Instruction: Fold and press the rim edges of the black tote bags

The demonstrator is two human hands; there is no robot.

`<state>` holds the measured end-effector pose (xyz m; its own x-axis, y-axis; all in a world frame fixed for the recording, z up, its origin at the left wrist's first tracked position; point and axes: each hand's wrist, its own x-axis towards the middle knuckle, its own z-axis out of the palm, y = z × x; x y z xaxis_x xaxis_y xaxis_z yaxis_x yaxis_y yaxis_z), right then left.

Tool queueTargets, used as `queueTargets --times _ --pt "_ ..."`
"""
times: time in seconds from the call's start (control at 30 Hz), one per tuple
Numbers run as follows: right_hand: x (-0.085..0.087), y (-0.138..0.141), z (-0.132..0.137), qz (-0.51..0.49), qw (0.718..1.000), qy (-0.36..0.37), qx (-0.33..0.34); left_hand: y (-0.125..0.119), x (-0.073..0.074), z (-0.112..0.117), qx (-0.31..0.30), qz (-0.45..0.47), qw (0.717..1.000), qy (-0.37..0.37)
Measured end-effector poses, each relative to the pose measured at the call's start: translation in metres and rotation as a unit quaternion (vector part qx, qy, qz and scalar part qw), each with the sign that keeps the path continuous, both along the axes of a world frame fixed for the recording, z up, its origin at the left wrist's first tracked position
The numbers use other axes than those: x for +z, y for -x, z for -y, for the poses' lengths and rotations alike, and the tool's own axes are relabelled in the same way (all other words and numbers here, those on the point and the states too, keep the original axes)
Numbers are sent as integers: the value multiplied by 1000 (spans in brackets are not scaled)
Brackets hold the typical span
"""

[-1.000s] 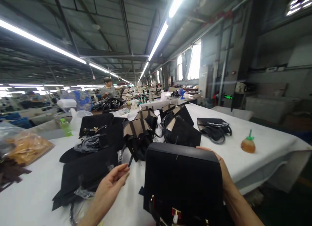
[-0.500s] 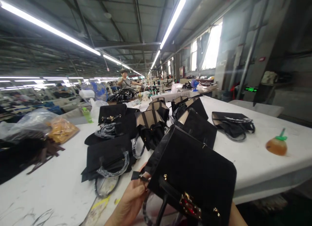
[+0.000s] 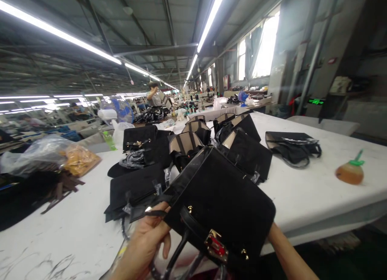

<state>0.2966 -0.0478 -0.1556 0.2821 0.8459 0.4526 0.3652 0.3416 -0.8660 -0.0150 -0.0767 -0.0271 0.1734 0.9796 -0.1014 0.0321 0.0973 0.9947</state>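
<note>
At five o'clock, a boxy black gold-fitted handbag (image 3: 229, 199) is hiding the right hand, so its grip is impossible to tell; at seven, the left hand (image 3: 148, 233) is apparently pinching a slim black strap (image 3: 156, 212), ideally lying untwisted.

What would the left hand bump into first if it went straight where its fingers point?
Probably the boxy black bag with gold-coloured metal fittings: the left hand, seemingly pinching a thin black strap, points up and right in the picture toward its corner. They may already touch; the depth there is unclear.
</note>
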Motion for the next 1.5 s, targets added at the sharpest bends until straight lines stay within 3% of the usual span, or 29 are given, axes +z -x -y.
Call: queueTargets --times 0.1,0.2,0.33,0.43,0.53,0.67,0.77,0.9,1.03,1.17,1.27,1.4,1.5 --pt "-7 -21 6 -9 993 113 21 7 7 6 41 -140 988 -53" --pt "-4 -33 18 -59 978 201 -7 7 1 11 55 -234 966 -99" --pt "19 -19 33 -54 990 127 27 4 -10 8 64 -266 957 -98" --pt "35 0 32 39 998 20 55 4 -12 3 53 -253 959 -115" --pt "38 9 24 120 989 -42 74 7 -11 0 48 -249 960 -117" --pt "28 -1 16 225 971 -5 84 14 -12 -4 10 -295 950 -104" --pt "31 -10 18 236 970 24 47 20 -12 -9 -19 -319 942 -103" --pt "57 0 30 180 982 -22 45 21 -3 -16 -35 -312 944 -107" --pt "92 22 52 154 979 -120 64 10 13 -20 -95 -265 942 -186" --pt "129 38 64 219 946 -219 100 -4 25 -23 -177 -206 941 -201" --pt "151 53 62 303 907 -266 123 -13 33 -22 -226 -233 926 -192" --pt "160 72 56 368 886 -257 114 -17 36 -20 -249 -222 923 -192" --pt "160 74 58 378 888 -221 139 -13 22 -26 -227 -191 947 -122"
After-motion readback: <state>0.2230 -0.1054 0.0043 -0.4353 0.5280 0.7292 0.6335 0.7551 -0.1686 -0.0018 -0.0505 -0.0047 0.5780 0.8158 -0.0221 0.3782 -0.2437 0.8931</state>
